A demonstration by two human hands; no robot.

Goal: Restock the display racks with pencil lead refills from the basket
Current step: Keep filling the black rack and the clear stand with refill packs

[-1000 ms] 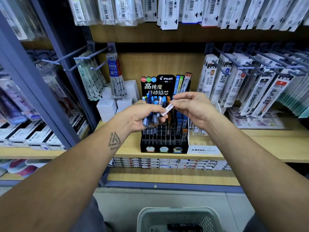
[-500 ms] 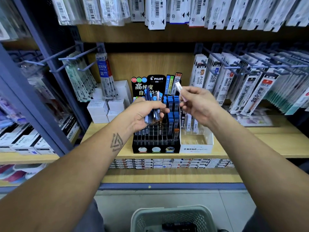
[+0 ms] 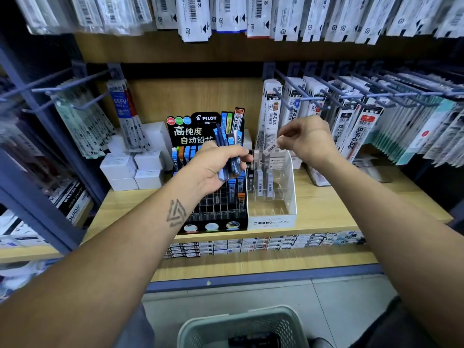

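Facing the shelf (image 3: pixel 326 207), I stand over the basket (image 3: pixel 200 327). Left hand (image 3: pixel 213 167) grips a refill bundle (image 3: pixel 232 156) before the Pilot rack (image 3: pixel 213 219); right hand (image 3: pixel 308 139) pinches one refill (image 3: pixel 270 148) above the Mono rack (image 3: pixel 271 223). Risk: tilted entry jams a slot.

Stationery shop: barcoded refill packs (image 3: pixel 271 114) hung on peg hooks (image 3: pixel 298 86), Pilot lead rack (image 3: pixel 213 172) set on wooden shelf (image 3: pixel 326 209).
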